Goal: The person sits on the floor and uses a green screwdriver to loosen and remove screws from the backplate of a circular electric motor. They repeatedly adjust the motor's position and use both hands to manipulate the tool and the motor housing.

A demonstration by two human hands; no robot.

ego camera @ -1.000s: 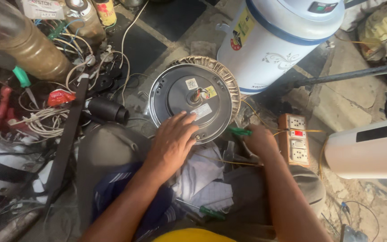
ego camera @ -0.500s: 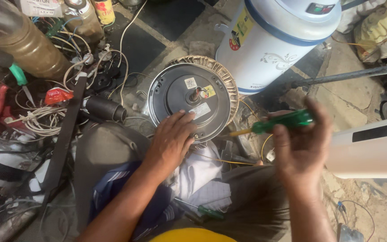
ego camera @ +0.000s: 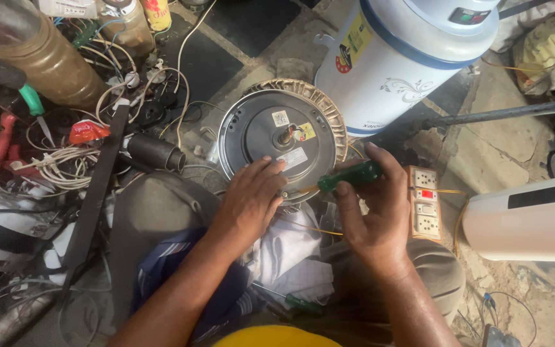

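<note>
Centrally, the round motor housing (ego camera: 282, 142) lies on the cluttered floor — left hand (ego camera: 250, 202) pressed flat on its rim, right hand (ego camera: 374, 205) gripping a green-handled screwdriver (ego camera: 348, 177) at its edge; cover apparently not yet removed.

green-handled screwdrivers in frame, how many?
2: one green-handled screwdriver in the right hand, tip at the round motor housing; another on the lap cloth. Clutter may hide more.

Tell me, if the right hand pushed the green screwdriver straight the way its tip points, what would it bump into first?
Probably the left hand: the green screwdriver in the right hand points left at its fingertips on the round motor housing rim. Depth is unclear, so it might meet the rim instead.
</note>
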